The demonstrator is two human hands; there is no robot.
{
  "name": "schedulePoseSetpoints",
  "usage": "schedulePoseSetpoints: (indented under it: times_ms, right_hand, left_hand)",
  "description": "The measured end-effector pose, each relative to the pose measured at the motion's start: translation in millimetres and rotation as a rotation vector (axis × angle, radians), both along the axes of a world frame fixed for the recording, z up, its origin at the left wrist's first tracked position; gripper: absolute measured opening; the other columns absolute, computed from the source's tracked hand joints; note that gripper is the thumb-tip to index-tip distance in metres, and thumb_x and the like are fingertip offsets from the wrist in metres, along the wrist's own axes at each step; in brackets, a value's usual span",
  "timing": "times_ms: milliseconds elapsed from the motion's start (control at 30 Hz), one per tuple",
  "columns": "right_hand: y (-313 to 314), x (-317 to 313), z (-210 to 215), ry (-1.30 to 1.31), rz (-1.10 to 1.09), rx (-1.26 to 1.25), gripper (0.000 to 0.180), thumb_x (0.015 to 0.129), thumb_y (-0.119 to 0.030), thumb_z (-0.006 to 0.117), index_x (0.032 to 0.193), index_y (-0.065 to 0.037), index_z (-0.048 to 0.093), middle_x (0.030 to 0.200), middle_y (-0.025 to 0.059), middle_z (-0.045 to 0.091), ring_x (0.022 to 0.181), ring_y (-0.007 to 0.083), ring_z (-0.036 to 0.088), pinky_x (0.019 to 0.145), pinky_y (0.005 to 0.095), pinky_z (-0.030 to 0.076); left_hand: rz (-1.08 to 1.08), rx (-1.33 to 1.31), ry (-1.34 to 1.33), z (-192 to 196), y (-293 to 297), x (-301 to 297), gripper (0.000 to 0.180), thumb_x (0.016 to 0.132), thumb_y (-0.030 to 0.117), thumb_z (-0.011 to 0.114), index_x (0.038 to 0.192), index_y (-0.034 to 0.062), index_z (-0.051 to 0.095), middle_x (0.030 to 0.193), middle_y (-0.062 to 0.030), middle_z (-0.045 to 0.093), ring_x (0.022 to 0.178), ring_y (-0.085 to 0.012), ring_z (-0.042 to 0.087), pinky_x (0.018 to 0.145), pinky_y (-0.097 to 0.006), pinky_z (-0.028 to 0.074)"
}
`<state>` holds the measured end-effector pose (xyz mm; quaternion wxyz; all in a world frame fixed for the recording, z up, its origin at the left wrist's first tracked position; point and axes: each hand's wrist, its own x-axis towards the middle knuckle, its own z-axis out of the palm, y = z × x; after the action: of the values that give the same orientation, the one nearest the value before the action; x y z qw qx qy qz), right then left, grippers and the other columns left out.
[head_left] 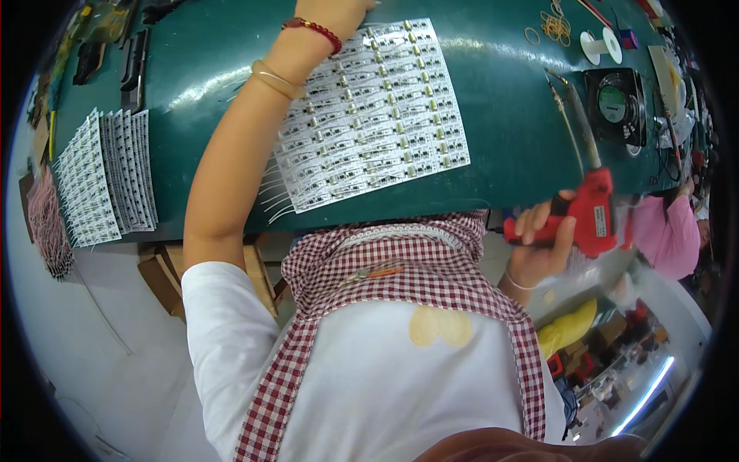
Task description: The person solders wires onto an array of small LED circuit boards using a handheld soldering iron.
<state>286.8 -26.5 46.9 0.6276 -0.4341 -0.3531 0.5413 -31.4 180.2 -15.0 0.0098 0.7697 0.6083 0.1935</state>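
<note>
One white circuit-board panel lies flat in the middle of the green surface, near its front edge, with thin wires sticking out from its left side; the left hand is at its far edge, partly cut off by the view, so one cannot tell how far its fingers are open or whether they hold anything; two bands circle that arm, one red beaded bracelet and one pale bangle; the right hand has its fingers closed around the handle of one red soldering gun, its metal tip pointing away, well apart from the panel; to the right stand one black fan and one white spool; to the left, several overlapping boards, too closely layered to count, lie beside one bundle of pinkish wires.
</note>
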Motion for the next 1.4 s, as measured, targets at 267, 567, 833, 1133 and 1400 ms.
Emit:
schedulePoseSetpoints:
  times_ms: [267, 567, 833, 1133, 1400]
  right_hand:
    - [3.5, -2.5, -1.9, 0.010, 0.005, 0.005, 0.034, 0.098, -0.028, 0.045, 0.119, -0.002, 0.047, 0.071, 0.0063, 0.049, 0.052, 0.0099, 0.042, 0.051, 0.0246, 0.038]
    - [-3.4, 2.9, -3.8, -0.001, 0.005, 0.029, 0.036, 0.098, -0.028, 0.046, 0.121, -0.001, 0.047, 0.072, 0.0066, 0.050, 0.051, 0.0099, 0.042, 0.051, 0.0246, 0.040]
    - [-9.4, 4.3, -2.6, 0.004, -0.025, 0.048, 0.035, 0.098, -0.028, 0.045, 0.121, -0.001, 0.046, 0.072, 0.0066, 0.049, 0.051, 0.0100, 0.042, 0.051, 0.0244, 0.040]
    - [-8.3, 3.2, -4.4, 0.020, -0.029, 0.046, 0.035, 0.098, -0.028, 0.046, 0.120, -0.001, 0.047, 0.072, 0.0066, 0.050, 0.050, 0.0100, 0.042, 0.050, 0.0242, 0.039]
    - [-5.8, 1.7, -5.3, -0.017, -0.049, 0.034, 0.033, 0.097, -0.026, 0.046, 0.118, -0.001, 0.047, 0.071, 0.0064, 0.050, 0.050, 0.0094, 0.042, 0.050, 0.0237, 0.040]
  left_hand:
    - [-0.115, 0.225, 0.162, -12.2, -5.1, -1.1, 0.009, 0.081, 0.011, 0.059, 0.078, 0.0028, 0.057, 0.083, -0.0142, 0.055, 0.085, -0.0303, 0.053, 0.073, -0.039, 0.045]
    - [-0.156, 0.192, -0.009, -11.3, -8.2, 2.0, 0.005, 0.083, 0.008, 0.056, 0.083, 0.0038, 0.052, 0.082, -0.0155, 0.054, 0.084, -0.0321, 0.051, 0.075, -0.040, 0.042]
    - [-0.269, 0.293, -0.144, -1.3, -9.7, -1.2, 0.004, 0.084, 0.005, 0.052, 0.087, 0.0025, 0.053, 0.084, -0.0155, 0.053, 0.084, -0.0326, 0.051, 0.077, -0.039, 0.042]
    - [-0.203, 0.228, -0.059, -12.8, -4.9, -6.1, 0.008, 0.083, 0.010, 0.057, 0.081, 0.0029, 0.056, 0.084, -0.0138, 0.053, 0.085, -0.0311, 0.050, 0.078, -0.038, 0.043]
    - [-0.133, 0.135, -0.045, -3.0, -7.1, -9.7, 0.009, 0.080, 0.013, 0.061, 0.082, 0.0035, 0.061, 0.085, -0.0125, 0.054, 0.088, -0.0312, 0.051, 0.078, -0.039, 0.044]
